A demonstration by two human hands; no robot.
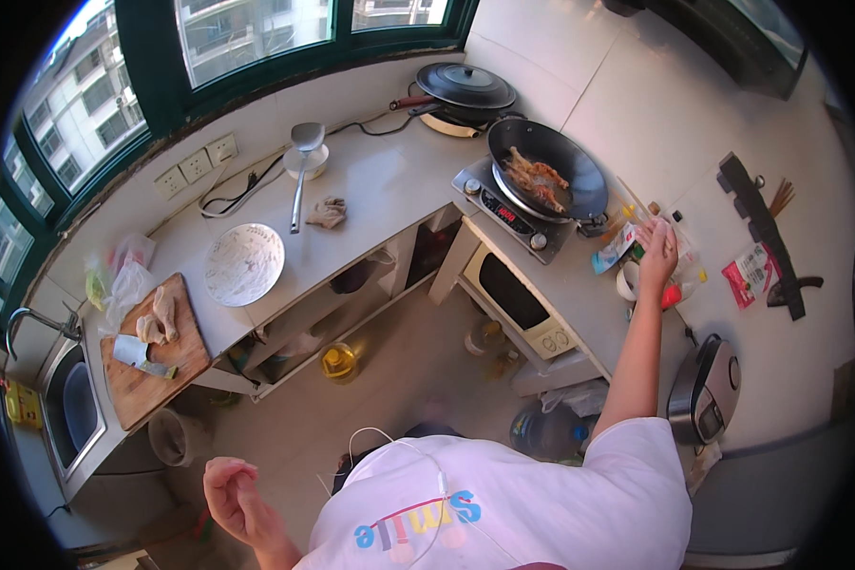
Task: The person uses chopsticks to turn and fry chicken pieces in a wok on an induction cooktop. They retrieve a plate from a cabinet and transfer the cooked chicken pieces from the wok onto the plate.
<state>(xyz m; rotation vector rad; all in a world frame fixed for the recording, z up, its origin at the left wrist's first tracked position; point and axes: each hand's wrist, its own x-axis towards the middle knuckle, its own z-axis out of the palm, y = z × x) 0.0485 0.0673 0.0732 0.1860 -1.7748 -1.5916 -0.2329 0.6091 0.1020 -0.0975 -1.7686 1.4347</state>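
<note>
My right hand (657, 246) is raised over the right counter, its fingers closed around a pair of wooden chopsticks (630, 196). The chopsticks point up beside the rim of a black wok (586, 187). Browned chicken pieces (538, 177) lie in oil inside the wok. An induction cooker (479, 205) with a lit red display and two knobs carries the wok. Low on the left, well away from the counter, my left hand (236, 502) has its fingers curled inward with nothing visible in them.
Seasoning bottles and packets (673, 285) crowd the counter under my right forearm, near a rice cooker (705, 388). A floury bowl (244, 265), a spatula (298, 199) and raw chicken (328, 212) sit leftward. A cleaver (132, 350) lies on the cutting board (125, 395).
</note>
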